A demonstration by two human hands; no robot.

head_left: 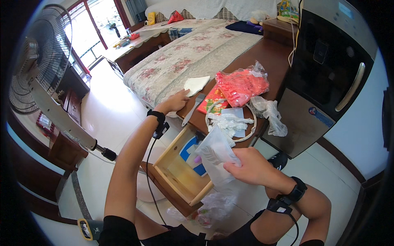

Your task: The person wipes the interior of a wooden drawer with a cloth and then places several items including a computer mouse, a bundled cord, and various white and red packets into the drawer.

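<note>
My right hand (251,166) grips a translucent plastic pouch (217,149) with a leaf-like pattern, held over an open wooden drawer (170,176). At the table's left edge, my left hand (177,101) touches the corner of a folded white cloth or paper (197,85); whether its fingers pinch it is unclear. A grey spatula-like tool (194,109) lies just right of that hand. Inside the drawer sits a blue-and-white item (189,152), partly covered by the pouch. Crumpled white plastic wrapping (232,123) lies within a pale ring (254,126) on the brown tabletop (255,63).
Pink plastic packaging (241,84), a red printed packet (212,100) and a clear bag (271,115) share the tabletop. Plastic bags (215,206) lie under the drawer. A standing fan (61,107) is at left, a bed (184,55) ahead, a dark appliance cabinet (329,67) at right.
</note>
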